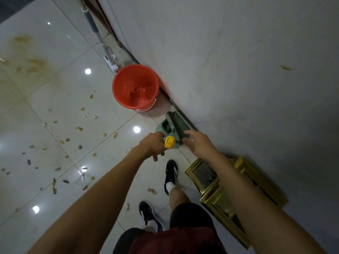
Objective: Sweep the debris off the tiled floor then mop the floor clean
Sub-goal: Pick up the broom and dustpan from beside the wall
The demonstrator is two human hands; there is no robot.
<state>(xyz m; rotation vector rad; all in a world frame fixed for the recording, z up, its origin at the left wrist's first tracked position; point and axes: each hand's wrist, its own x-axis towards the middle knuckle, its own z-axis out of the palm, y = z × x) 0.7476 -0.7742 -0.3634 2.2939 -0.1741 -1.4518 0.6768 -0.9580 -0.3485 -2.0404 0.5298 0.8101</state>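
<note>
A grey-green dustpan [171, 125] stands against the wall's base, and a handle with a yellow end cap [170, 142] points up toward me. My left hand [153, 144] is closed around that handle just below the cap. My right hand [199, 143] hovers at the dustpan's right side, fingers spread, holding nothing. Several bits of yellow and grey debris [78, 129] lie scattered over the glossy tiled floor [60, 99], with brownish stains [34, 65] at the far left. A flat mop [108, 55] leans on the wall beyond an orange bucket [134, 88].
The white wall [238, 61] runs diagonally along the right. A gold-framed stand [220, 187] sits by the wall near my right arm. My feet in black shoes [170, 173] stand on the tiles below the dustpan.
</note>
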